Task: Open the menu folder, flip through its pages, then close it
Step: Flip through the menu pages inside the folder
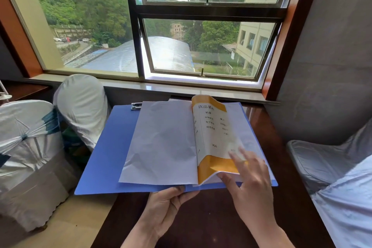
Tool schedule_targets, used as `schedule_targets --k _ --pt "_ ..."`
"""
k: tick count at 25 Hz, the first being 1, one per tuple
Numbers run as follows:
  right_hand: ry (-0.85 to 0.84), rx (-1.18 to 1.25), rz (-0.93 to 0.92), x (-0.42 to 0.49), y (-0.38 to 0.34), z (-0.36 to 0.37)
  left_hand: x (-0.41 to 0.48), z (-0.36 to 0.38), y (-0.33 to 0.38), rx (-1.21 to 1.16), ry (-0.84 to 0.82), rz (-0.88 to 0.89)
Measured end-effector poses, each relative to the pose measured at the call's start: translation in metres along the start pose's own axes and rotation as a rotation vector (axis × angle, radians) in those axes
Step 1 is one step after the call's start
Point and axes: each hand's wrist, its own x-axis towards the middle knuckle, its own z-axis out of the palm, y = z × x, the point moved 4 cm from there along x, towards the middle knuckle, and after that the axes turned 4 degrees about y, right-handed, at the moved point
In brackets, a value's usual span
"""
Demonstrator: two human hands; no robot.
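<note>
The blue menu folder [104, 157] lay open on the dark table [201, 217]. Your left hand [167, 205] gripped its near edge by the spine. Your right hand [249, 185] pinched the orange-bordered page [211, 133] — thumb beneath, fingers on top — arched half over.

A dark, glossy wooden table [201, 223] is being shown just below the window sill [181, 87]. An open blue menu folder [104, 157] is being carried on it, near the window sill, its left cover overhanging the table's left edge.
</note>
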Motion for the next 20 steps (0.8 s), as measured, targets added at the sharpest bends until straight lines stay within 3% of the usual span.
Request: schedule_targets --k 4,8,14,20 --pt "0.006 0.183 0.169 0.011 -0.008 -0.007 0.000 0.002 -0.001 0.010 -0.010 -0.011" --pt "-0.078 0.539 0.130 0.016 -0.038 0.011 0.000 0.008 -0.007 0.060 -0.056 -0.023" --pt "-0.276 0.364 0.008 0.016 -0.026 0.019 -0.002 0.009 -0.003 0.050 -0.109 -0.013" --pt "-0.255 0.030 0.008 0.013 0.023 -0.004 0.000 0.001 0.007 0.006 -0.064 -0.016"
